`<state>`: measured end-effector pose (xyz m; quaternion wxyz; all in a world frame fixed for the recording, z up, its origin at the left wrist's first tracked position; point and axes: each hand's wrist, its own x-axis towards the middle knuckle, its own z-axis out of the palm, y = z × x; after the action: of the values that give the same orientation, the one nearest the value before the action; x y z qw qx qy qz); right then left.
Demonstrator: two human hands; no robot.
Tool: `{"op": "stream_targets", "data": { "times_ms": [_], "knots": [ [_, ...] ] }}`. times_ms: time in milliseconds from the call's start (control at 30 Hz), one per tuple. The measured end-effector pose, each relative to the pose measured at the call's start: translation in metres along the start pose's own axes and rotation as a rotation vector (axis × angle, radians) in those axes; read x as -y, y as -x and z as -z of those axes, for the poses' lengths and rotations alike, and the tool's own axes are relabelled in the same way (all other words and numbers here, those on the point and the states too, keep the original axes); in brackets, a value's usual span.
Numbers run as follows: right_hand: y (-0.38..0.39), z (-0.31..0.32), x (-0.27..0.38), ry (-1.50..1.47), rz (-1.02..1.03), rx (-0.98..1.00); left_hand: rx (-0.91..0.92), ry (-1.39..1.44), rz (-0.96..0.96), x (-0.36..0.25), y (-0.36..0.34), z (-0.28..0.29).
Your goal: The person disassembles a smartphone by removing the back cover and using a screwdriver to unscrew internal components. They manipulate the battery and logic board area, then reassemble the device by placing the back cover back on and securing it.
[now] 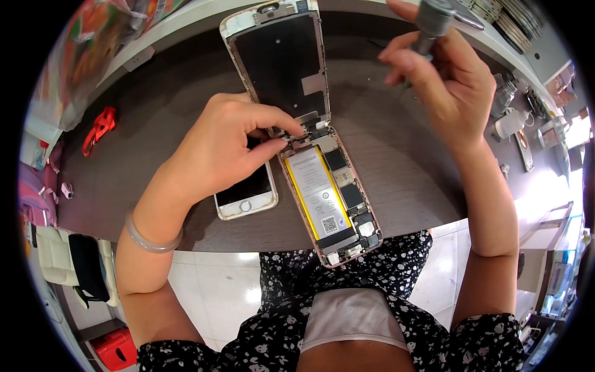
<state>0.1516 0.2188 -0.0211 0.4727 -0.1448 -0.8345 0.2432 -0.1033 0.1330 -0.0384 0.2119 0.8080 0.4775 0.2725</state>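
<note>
An opened smartphone body (334,186) lies near the table's front edge, with a silver, yellow-edged battery (316,192) and circuit boards exposed. Its detached-looking screen panel (279,62) stands raised at the far end, inner side toward me. My left hand (217,142) has thumb and forefinger closed in at the joint between body and panel; what they pinch is too small to make out. A second phone (248,195), white with a round button, lies partly under that hand. Up at the right, my right hand (455,87) grips a grey metal screwdriver (434,22) above the table.
Red scissors-like handles (99,130) lie on the dark table (167,105) at the left. Along the right edge are a glass jar (505,93), a white bottle (511,124) and a slim phone-like piece (524,150). A white ledge (180,31) borders the far side.
</note>
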Motion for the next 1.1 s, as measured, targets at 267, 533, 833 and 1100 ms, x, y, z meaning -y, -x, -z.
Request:
{"op": "stream_targets", "data": {
  "times_ms": [267, 533, 833, 1100],
  "knots": [
    [0.004, -0.026, -0.001, -0.404, -0.143, 0.004, -0.011, 0.020, 0.009, 0.001, 0.001, 0.003],
    [0.016, -0.045, 0.003, -0.269, -0.144, 0.131, -0.034, -0.059, -0.091, 0.006, 0.003, -0.001],
    [0.017, -0.054, 0.001, -0.170, -0.030, 0.148, -0.063, -0.034, -0.142, 0.007, 0.003, 0.000],
    [0.018, -0.059, 0.000, -0.204, -0.039, 0.152, -0.069, -0.018, -0.142, 0.005, 0.002, 0.000]
  ]
}}
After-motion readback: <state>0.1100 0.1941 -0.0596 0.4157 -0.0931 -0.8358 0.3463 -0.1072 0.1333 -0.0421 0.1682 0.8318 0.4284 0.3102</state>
